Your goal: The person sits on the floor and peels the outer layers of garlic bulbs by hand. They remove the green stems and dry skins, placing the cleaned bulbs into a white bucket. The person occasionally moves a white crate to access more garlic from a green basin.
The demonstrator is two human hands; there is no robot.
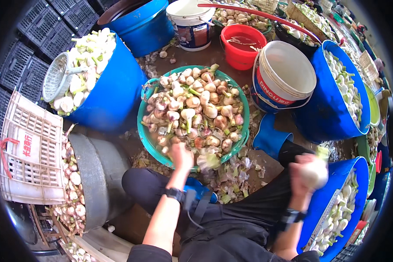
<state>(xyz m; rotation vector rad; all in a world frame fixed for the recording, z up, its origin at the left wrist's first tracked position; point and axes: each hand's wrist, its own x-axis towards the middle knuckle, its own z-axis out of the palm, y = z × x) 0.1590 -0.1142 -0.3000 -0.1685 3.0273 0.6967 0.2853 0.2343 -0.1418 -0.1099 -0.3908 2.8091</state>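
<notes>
A green round basin [140, 126] in front of me is heaped with unpeeled garlic bulbs [192, 102], purplish and white, some with short green stems. My left hand [182, 156] is over its near rim, fingers curled down at the bulbs; what they hold, if anything, is hidden. Just right of it, a pale piece of garlic skin [208, 161] is smeared by motion. Off to the right, my right hand [300, 174] is closed around a peeled white garlic bulb [314, 174], blurred, its pale green stem pointing up. That hand is beside a blue barrel [360, 174] containing clean white garlic [341, 214].
Garlic peelings [231, 177] litter the floor by my blue boots [270, 137]. Around the basin stand a blue tub of white garlic [107, 94], a red bucket [242, 61], a white bucket [288, 72] and another blue barrel [327, 100]. A white crate [30, 148] leans at left.
</notes>
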